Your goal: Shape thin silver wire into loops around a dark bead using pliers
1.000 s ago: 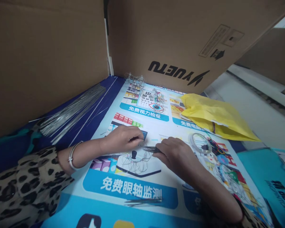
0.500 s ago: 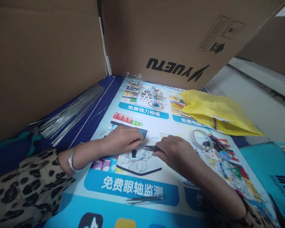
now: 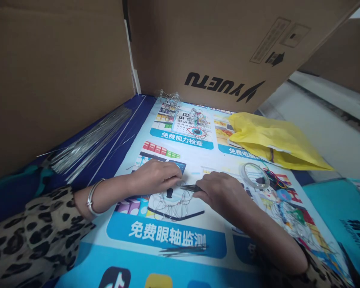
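Note:
Over the printed sheet, my left hand [image 3: 159, 176] is closed, pinching the upper edge of a thin wire frame [image 3: 175, 206] bent into several loops. My right hand [image 3: 218, 192] is wrapped round dark needle-nose pliers [image 3: 191, 187], whose handles are hidden in the palm. The pliers' tips point left, beside my left fingertips at the frame's upper edge; exactly what they touch is too small to tell. Below the frame lie several short dark wire pieces [image 3: 183, 250] on the sheet.
A bundle of straight silvery wires [image 3: 90, 140] lies at left on the blue cloth. Cardboard walls [image 3: 198, 44] stand behind. Tangled wire pieces [image 3: 169, 100] sit at the back. A clear ring-shaped roll [image 3: 256, 175], a yellow bag [image 3: 276, 140] and a teal bag [image 3: 333, 212] are at right.
The pliers' tips, slightly apart before, now look closer together. Both hands stay in nearly the same place, and the wire frame has hardly moved.

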`<move>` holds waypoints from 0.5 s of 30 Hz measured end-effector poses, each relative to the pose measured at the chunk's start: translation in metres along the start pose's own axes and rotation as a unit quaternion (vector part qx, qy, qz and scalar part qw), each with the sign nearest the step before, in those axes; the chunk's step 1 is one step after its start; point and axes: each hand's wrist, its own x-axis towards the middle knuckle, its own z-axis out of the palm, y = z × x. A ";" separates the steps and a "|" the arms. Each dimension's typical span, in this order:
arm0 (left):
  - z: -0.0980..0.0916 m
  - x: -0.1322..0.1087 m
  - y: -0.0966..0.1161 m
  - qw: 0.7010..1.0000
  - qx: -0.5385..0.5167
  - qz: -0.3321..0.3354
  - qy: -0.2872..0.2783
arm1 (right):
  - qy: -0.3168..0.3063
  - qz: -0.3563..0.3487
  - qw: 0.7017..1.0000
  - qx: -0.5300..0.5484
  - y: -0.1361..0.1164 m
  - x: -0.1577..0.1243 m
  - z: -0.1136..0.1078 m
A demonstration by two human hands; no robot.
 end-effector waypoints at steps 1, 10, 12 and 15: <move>0.000 0.000 0.000 1.000 -0.005 -0.002 0.001 | -0.002 0.000 1.000 0.000 0.000 0.000 0.000; 0.004 0.000 -0.001 0.999 -0.044 -0.018 0.017 | 0.014 -0.009 1.000 -0.003 -0.002 -0.001 -0.001; 0.005 0.000 -0.001 0.998 -0.058 -0.028 0.021 | 0.022 -0.012 1.000 -0.001 -0.002 -0.001 -0.001; 0.003 0.001 0.000 0.996 -0.074 -0.051 0.025 | 0.028 -0.015 1.000 0.000 -0.001 -0.001 0.000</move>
